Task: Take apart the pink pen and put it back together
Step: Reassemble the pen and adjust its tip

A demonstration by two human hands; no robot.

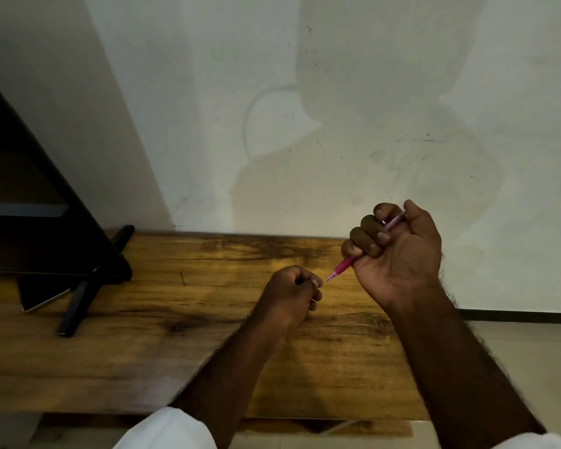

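Pink pen (pixel 347 264) is sitting right of centre in the frame, clamped in my right hand (pixel 399 251), which is curling its fingers round the barrel so the tip is pointing down and left toward my left hand (pixel 292 293). That left hand is resting lower, just beside the tip, its fingers pinching together; I cannot tell whether something small is caught between them, as the spot is too blurred. Both hands are hovering over the wooden table (pixel 143 335), with a dark stand (pixel 75 306) lying at the left edge of the frame and a pale wall (pixel 305 92) filling the top. I am judging this to be the tip-end step, unscrewing or refitting, and cannot tell which. Next I am needing a steady barrel and a fine pinch lined up with the tip.
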